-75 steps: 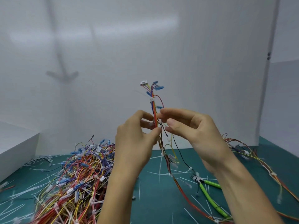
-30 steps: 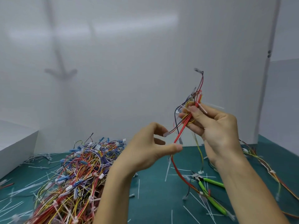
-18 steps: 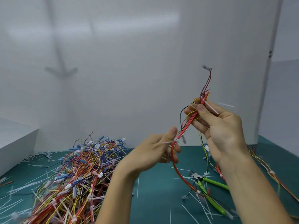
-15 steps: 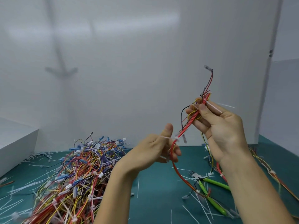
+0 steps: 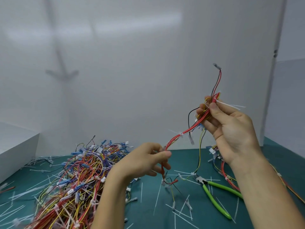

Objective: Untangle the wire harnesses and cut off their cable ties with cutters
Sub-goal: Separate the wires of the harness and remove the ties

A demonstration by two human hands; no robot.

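The near part of the harness pile (image 5: pixel 74 179) is cut off by the bottom edge; its right flank is hidden behind the left forearm (image 5: pixel 109 195). The run of the held harness (image 5: pixel 184 134) inside the fingers (image 5: pixel 158 155) of the left hand (image 5: pixel 142 162) is covered. Its top connector (image 5: pixel 216 66) is blurred; type not resolved. The far handle end of the cutters (image 5: pixel 221 187) is hidden behind the right forearm (image 5: pixel 264 187). The white box (image 5: pixel 16 151) is cut off by the left edge.
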